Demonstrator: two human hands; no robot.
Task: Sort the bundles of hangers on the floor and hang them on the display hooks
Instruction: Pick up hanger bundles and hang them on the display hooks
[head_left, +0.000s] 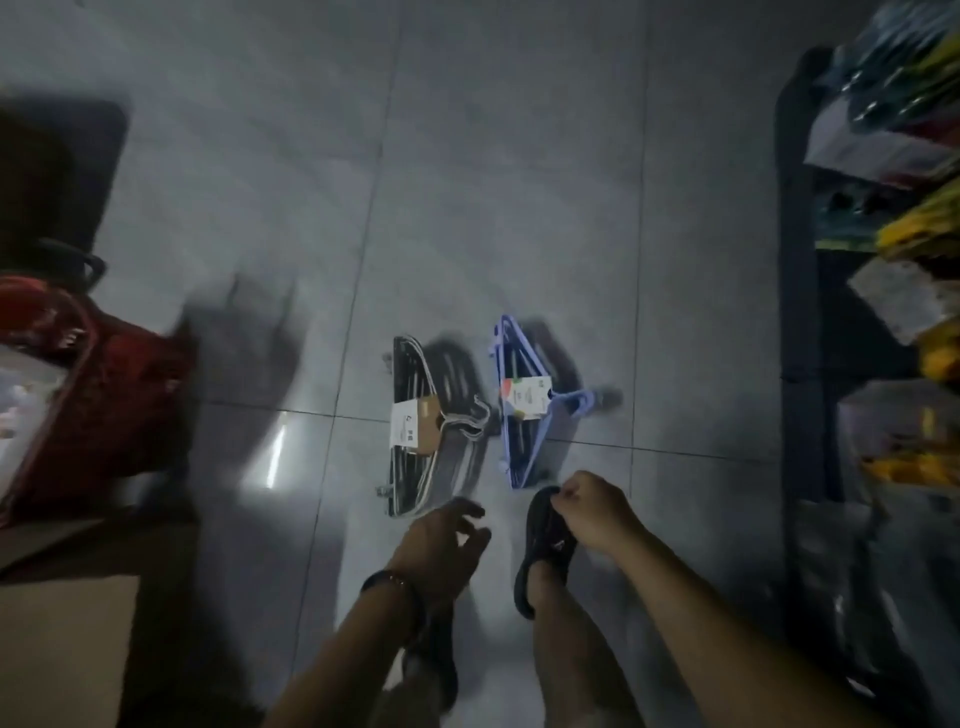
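Two hanger bundles are laid side by side in the middle of the floor (519, 208): black bundle (428, 431) left, blue bundle (522, 415) right, just apart. Left hand (447, 530) is held at the black bundle's near end, fingers apart, loosely bent; contact cannot be told. Right hand (592, 512) is held near the blue bundle's near end, fingers curled together, nothing seen gripped. A red basket (104, 379) is seen at the floor's left edge.

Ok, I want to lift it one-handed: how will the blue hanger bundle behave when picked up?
The blue hanger bundle probably lifts as one stiff unit, since a paper label wraps the stacked hangers. It looks like thin plastic, so likely light. Lying flat on the glossy floor tiles, it would probably slide, not roll, if pushed.
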